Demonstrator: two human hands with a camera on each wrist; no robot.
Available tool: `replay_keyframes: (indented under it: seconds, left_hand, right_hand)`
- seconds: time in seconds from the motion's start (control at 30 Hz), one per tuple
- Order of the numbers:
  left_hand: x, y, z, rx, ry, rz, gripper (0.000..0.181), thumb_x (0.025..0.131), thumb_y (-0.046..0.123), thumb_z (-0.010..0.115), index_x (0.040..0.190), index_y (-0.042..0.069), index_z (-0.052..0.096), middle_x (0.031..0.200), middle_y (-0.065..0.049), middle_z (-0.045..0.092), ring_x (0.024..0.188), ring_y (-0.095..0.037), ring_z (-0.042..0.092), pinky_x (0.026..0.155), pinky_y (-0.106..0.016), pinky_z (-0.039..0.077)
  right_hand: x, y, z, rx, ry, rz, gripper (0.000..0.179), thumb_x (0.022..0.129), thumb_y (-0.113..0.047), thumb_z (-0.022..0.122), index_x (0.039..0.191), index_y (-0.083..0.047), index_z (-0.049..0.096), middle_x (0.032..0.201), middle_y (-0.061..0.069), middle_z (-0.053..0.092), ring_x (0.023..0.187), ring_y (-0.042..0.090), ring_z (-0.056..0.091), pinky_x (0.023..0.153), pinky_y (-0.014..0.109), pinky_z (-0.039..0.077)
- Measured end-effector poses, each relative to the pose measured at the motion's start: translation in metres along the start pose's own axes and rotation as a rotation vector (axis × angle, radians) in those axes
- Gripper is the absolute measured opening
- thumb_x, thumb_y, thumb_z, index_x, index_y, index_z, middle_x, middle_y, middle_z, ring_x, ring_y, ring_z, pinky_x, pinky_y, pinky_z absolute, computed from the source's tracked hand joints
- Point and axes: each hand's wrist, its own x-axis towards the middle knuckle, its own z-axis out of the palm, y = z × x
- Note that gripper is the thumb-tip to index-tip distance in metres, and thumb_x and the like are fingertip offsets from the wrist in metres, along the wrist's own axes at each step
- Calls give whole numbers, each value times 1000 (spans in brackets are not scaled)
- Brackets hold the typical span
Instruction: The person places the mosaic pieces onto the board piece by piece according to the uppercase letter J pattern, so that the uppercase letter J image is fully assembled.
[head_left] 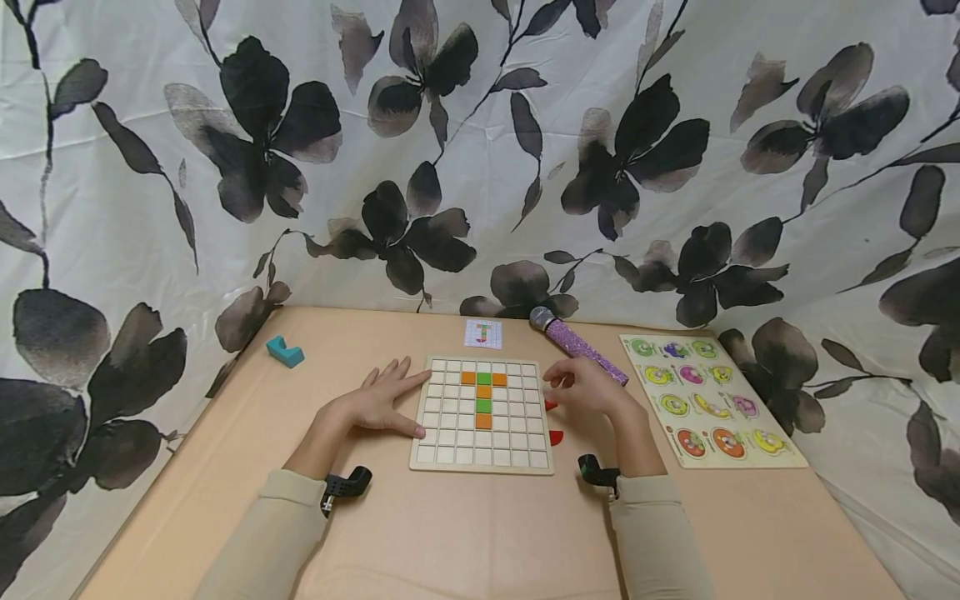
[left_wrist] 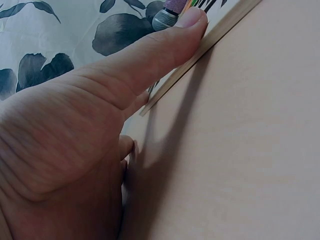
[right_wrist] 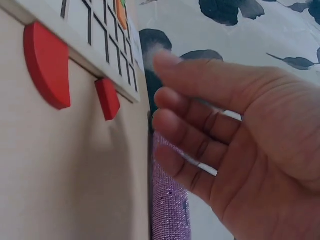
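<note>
A white grid board [head_left: 447, 421] lies on the table, with orange and green square tiles [head_left: 483, 392] set in a T shape. My left hand [head_left: 373, 402] rests at its left edge, fingers spread and thumb on the rim. Just off the opposite edge hovers my right hand [head_left: 588, 387], its fingers loosely bent; in the right wrist view nothing shows between thumb and fingertips. Below that hand, a red quarter-round piece [right_wrist: 47, 67] and a smaller red piece [right_wrist: 108, 100] lie against the board's side.
Behind the board is a small card [head_left: 483, 333] printed with a coloured grid pattern. A purple glittery microphone [head_left: 581, 343] lies beyond the right hand. Farther right sits a fruit picture board [head_left: 651, 400]; a turquoise block [head_left: 285, 352] is at the far left. A floral curtain [head_left: 525, 167] hangs behind.
</note>
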Motion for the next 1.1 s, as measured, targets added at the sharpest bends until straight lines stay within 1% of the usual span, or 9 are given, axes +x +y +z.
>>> replay_keyframes:
  seconds: [0.2, 0.37, 0.6, 0.77, 0.97, 1.1]
  left_hand:
    - [0, 0, 1, 2, -2, 1, 110, 78, 60, 84, 166, 20, 31, 173, -27, 2, 160, -48, -4, 126, -68, -5]
    - [1, 0, 0, 1, -10, 0, 110, 78, 60, 84, 166, 20, 30, 173, -27, 1, 160, -48, -4, 126, -68, -6]
    - [1, -1, 0, 0, -3, 4, 110, 79, 59, 84, 166, 20, 30, 173, -27, 2, 160, -49, -4, 126, -69, -5]
    - [0, -1, 0, 0, -1, 1, 110, 79, 59, 84, 166, 20, 30, 173, -27, 2, 160, -49, -4, 126, -68, -5]
    - [1, -1, 0, -1, -3, -3, 110, 78, 60, 84, 166, 20, 30, 173, -27, 1, 160, -49, -5, 126, -68, -6]
    - [1, -1, 0, -4, -5, -2, 110, 78, 60, 85, 166, 20, 30, 173, -27, 1, 160, -49, -5, 126, -68, -6]
  right_hand:
    - [2, 13, 1, -43, -31, -8, 25, 85, -11, 86, 108, -6, 77, 92, 3, 70, 86, 19, 60, 77, 31, 50]
    - [3, 19, 5, -55, -47, 4, 20, 84, -14, 87, 102, -9, 78, 91, 1, 72, 84, 18, 59, 77, 32, 50]
    - [5, 21, 8, -72, -41, 18, 18, 86, -15, 85, 102, -10, 79, 95, 1, 74, 85, 18, 59, 77, 30, 49]
    - [5, 18, 10, -72, -32, 14, 19, 86, -15, 86, 102, -8, 79, 92, 1, 74, 84, 18, 59, 76, 31, 49]
    - [7, 18, 14, -69, -24, 4, 17, 86, -12, 85, 100, -9, 78, 87, 0, 70, 82, 18, 58, 76, 30, 49]
    - [7, 18, 16, -64, -21, 2, 18, 85, -10, 85, 101, -9, 77, 88, 1, 69, 83, 18, 58, 76, 30, 49]
